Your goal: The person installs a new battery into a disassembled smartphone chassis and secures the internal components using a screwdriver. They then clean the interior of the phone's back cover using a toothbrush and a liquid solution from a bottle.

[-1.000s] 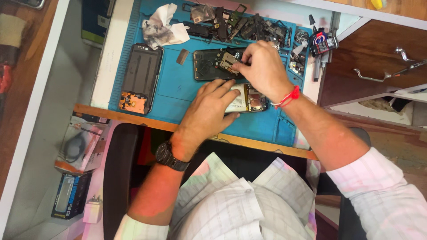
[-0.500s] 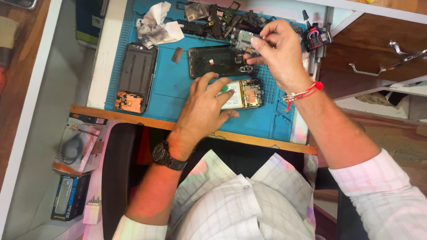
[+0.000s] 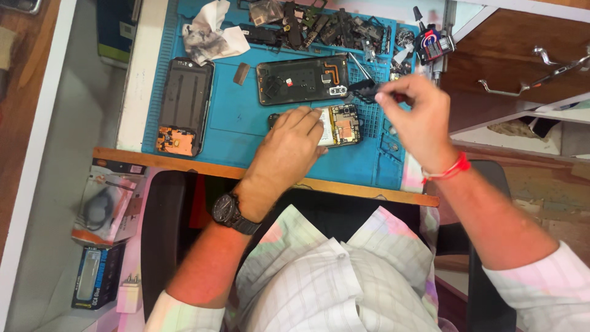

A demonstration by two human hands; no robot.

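Fingers of the right hand (image 3: pixel 418 117) are pinched together around a small dark part (image 3: pixel 364 92), held up off the work above the right end of the blue mat (image 3: pixel 246 123). Fingers of the left hand (image 3: pixel 292 144) lie flat and released, pressing down on an opened phone (image 3: pixel 341 125) near the mat's front edge; only its right half, with an exposed circuit board and a pale battery, shows past the fingertips.

Half a second ago the right hand was farther back, over the dark phone back shell (image 3: pixel 301 80) and the heap of loose parts (image 3: pixel 326 27) along the mat's back edge. Now it has come forward and to the right, carrying the dark part, and sits just beside the opened phone. The left hand has stayed on that phone throughout. That suggests a piece was fetched from the back of the mat and is being brought toward the board.

At the mat's left edge lies another phone frame (image 3: pixel 184 101); a crumpled cloth (image 3: pixel 206 34) sits at the back left corner, and a small glue bottle (image 3: pixel 433 44) at the back right.

The pinched part is blurred by motion, so its kind cannot be made out. The left half of the opened phone is hidden under the left hand.
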